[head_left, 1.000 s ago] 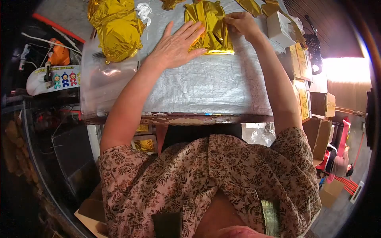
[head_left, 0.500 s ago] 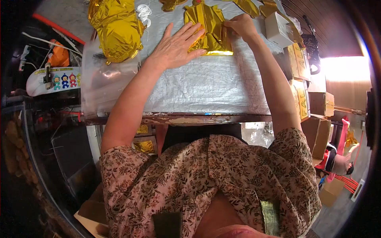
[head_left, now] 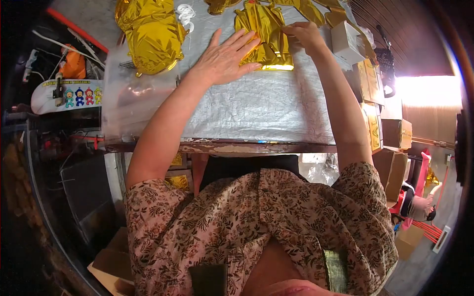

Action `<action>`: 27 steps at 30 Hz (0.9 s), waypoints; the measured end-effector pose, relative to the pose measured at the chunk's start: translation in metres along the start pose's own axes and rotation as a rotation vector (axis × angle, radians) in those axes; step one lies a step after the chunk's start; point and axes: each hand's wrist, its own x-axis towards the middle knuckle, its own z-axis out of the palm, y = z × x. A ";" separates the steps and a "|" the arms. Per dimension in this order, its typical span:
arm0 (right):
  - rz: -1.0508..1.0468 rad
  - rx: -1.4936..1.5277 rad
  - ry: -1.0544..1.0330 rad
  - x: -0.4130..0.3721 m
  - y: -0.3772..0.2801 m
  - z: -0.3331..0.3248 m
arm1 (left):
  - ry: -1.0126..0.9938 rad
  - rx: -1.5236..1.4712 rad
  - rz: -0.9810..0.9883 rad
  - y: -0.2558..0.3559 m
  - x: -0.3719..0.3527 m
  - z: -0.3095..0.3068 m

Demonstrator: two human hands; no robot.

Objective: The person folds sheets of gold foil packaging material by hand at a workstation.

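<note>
A flat, creased gold foil balloon [head_left: 269, 42] lies on the silvery table cover, its lower edge catching bright light. My left hand [head_left: 226, 60] is open, fingers spread, with the fingertips resting on the balloon's left side. At the upper right edge of the same balloon, my right hand [head_left: 307, 36] is closed in a pinch on the foil; its fingertips are small in view. Left of my left hand lies a larger crumpled pile of gold foil [head_left: 154, 42]. White string [head_left: 186, 16] sits in a loose bundle beside that pile.
More gold foil pieces [head_left: 303, 10] lie along the table's far side. A white box [head_left: 345, 43] stands right of my right hand, with cardboard boxes [head_left: 370, 81] at the table's right edge. Clear plastic [head_left: 136, 98] covers the left part. A skateboard-like board [head_left: 69, 96] is farther left.
The view has shifted slightly. My left hand stays flat on the foil. My right fingers remain at the balloon's right edge, a little more extended, and the foil's creases have changed slightly.
</note>
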 end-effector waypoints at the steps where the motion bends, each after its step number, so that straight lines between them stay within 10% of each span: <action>1: 0.015 0.139 0.010 0.000 0.001 0.000 | -0.001 -0.001 0.000 0.000 0.000 0.001; 27: 0.006 0.251 -0.051 -0.007 0.018 0.001 | -0.009 0.011 0.010 0.001 0.000 -0.002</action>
